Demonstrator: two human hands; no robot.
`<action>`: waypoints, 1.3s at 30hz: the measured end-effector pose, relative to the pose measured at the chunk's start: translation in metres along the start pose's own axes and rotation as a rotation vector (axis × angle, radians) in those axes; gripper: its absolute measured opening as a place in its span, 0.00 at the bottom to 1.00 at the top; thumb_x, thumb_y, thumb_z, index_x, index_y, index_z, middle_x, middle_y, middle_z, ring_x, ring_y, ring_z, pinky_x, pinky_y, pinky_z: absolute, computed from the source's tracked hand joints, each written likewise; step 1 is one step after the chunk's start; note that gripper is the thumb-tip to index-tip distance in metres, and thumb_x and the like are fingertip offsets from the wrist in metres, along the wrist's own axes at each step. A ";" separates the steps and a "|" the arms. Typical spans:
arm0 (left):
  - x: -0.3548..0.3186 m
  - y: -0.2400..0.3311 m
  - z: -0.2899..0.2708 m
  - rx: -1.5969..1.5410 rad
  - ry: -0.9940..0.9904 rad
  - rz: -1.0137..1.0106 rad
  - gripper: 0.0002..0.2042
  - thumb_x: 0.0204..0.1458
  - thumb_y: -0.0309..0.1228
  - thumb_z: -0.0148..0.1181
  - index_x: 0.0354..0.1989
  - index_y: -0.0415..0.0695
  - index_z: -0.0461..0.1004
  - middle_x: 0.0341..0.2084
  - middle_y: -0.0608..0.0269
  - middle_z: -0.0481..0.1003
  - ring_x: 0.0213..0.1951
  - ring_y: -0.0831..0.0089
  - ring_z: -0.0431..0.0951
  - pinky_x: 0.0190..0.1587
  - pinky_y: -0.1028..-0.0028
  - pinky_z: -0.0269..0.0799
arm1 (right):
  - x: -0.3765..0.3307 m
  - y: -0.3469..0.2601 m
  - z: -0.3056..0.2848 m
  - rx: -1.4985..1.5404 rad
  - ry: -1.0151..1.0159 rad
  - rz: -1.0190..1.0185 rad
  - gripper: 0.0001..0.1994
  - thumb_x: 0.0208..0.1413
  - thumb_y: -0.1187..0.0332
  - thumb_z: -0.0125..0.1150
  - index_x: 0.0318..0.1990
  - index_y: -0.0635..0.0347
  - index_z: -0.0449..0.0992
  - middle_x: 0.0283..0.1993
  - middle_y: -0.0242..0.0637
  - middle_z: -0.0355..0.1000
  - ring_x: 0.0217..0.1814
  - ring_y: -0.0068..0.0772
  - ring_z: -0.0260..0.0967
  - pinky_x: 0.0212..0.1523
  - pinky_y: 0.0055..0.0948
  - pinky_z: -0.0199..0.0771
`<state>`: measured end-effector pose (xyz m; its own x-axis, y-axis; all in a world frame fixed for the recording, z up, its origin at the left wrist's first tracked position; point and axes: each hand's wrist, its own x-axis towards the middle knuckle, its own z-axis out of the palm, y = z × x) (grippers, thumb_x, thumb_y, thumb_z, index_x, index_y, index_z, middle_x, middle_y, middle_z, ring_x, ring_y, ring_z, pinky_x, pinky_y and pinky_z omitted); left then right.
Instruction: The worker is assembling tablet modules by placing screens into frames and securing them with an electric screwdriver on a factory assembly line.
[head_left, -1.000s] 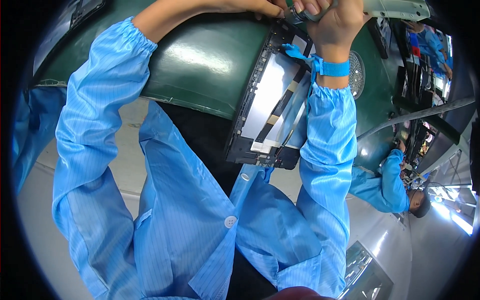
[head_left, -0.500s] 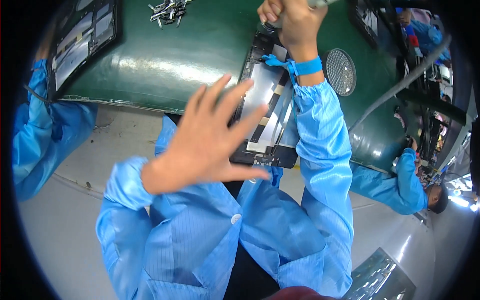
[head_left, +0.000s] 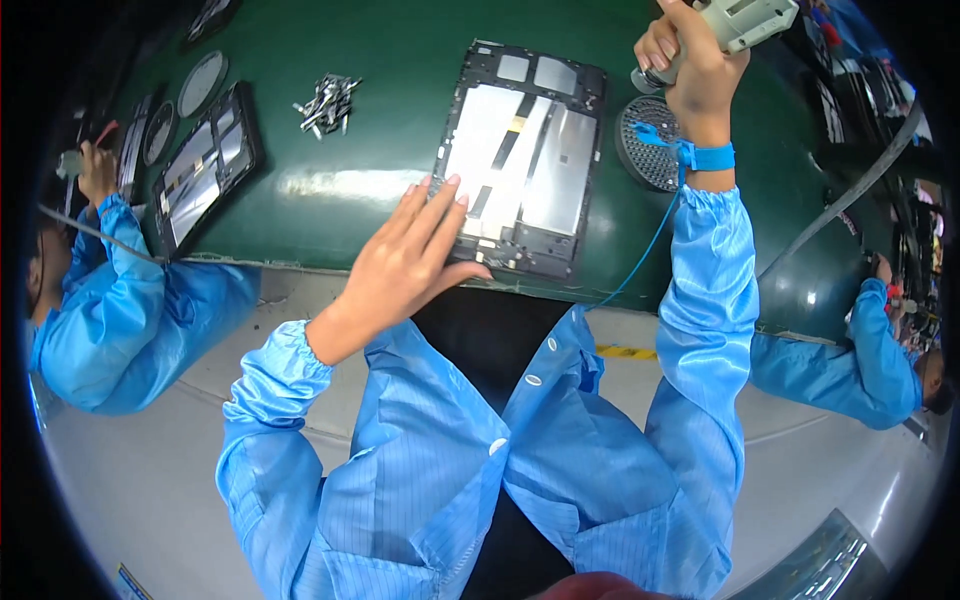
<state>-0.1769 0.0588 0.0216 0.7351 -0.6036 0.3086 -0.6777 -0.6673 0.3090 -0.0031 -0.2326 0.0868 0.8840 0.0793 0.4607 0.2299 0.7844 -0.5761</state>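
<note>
An opened tablet [head_left: 545, 165] lies on the green table before me, its silver battery cells and black frame showing. My left hand [head_left: 402, 255] rests with fingers stretched out over the tablet's near left edge, the thumb apart. In my right hand [head_left: 700, 72] is a pale grey power screwdriver [head_left: 745, 22], gripped round its body with the fingers wrapped. Its tip end points left, just above a round dish with a pitted surface [head_left: 645, 165], which my wrist partly covers. A blue wrist strap [head_left: 708, 157] circles that wrist, and its cord runs down to the table edge.
A heap of small metal-and-black parts [head_left: 328, 105] lies left of the tablet. Farther left, another opened tablet [head_left: 205, 165] and round dishes [head_left: 202, 84] sit by a co-worker's hand [head_left: 97, 172]. A grey cable [head_left: 850, 190] crosses at right, near another person's sleeve [head_left: 845, 380].
My right hand has moved right with the screwdriver, off the tablet to the round dish. My left hand has come down onto the tablet's edge. The view has shifted too.
</note>
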 end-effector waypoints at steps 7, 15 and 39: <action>0.099 -0.082 0.029 0.241 0.139 0.038 0.32 0.55 0.45 0.64 0.58 0.28 0.68 0.59 0.35 0.70 0.57 0.37 0.73 0.60 0.54 0.72 | -0.017 -0.042 -0.011 -0.689 0.442 -0.103 0.06 0.60 0.73 0.60 0.42 0.65 0.76 0.14 0.27 0.58 0.10 0.21 0.55 0.12 0.26 0.59; 0.237 -0.214 0.054 0.253 0.267 0.060 0.20 0.61 0.41 0.59 0.56 0.40 0.74 0.58 0.37 0.70 0.54 0.37 0.74 0.59 0.52 0.72 | -0.042 -0.071 -0.066 -0.662 0.376 -0.137 0.10 0.59 0.73 0.54 0.43 0.72 0.75 0.16 0.30 0.55 0.14 0.24 0.55 0.18 0.30 0.60; 0.142 -0.078 0.041 -0.047 0.333 0.046 0.08 0.54 0.32 0.66 0.40 0.42 0.82 0.50 0.54 0.76 0.49 0.56 0.78 0.51 0.62 0.74 | -0.038 -0.032 -0.065 -0.667 0.267 0.006 0.11 0.62 0.66 0.51 0.40 0.69 0.72 0.14 0.27 0.52 0.13 0.23 0.52 0.18 0.30 0.60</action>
<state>-0.0191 0.0072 0.0040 0.6622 -0.4518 0.5979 -0.7160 -0.6169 0.3268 -0.0171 -0.3012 0.0440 0.9357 -0.1378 0.3248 0.3494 0.2345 -0.9071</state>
